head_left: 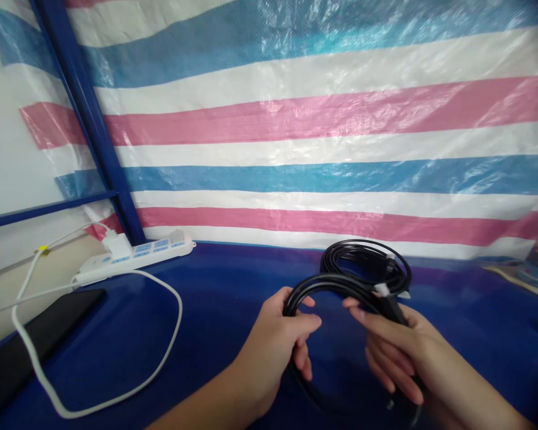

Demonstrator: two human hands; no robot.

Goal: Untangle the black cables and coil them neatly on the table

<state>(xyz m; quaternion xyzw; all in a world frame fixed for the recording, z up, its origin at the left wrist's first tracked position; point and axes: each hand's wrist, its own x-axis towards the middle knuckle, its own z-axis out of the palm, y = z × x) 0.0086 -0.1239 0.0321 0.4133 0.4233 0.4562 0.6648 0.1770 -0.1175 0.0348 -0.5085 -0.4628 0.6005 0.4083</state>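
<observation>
A coiled black cable (336,285) is held up over the blue table (224,292). My left hand (275,343) is closed round the left side of this coil, thumb on top. My right hand (401,349) pinches the coil's right side near a black plug with a white tag (382,290). A second black coil (367,263) lies on the table just behind the first, touching or overlapping it. The lower part of the held coil runs down between my hands and is partly hidden by them.
A white power strip (137,255) with a white plug and a looping white cord (170,334) lies at the back left. A flat black object (36,337) sits at the left edge. A striped tarp (318,119) and a blue frame post (89,119) close off the back.
</observation>
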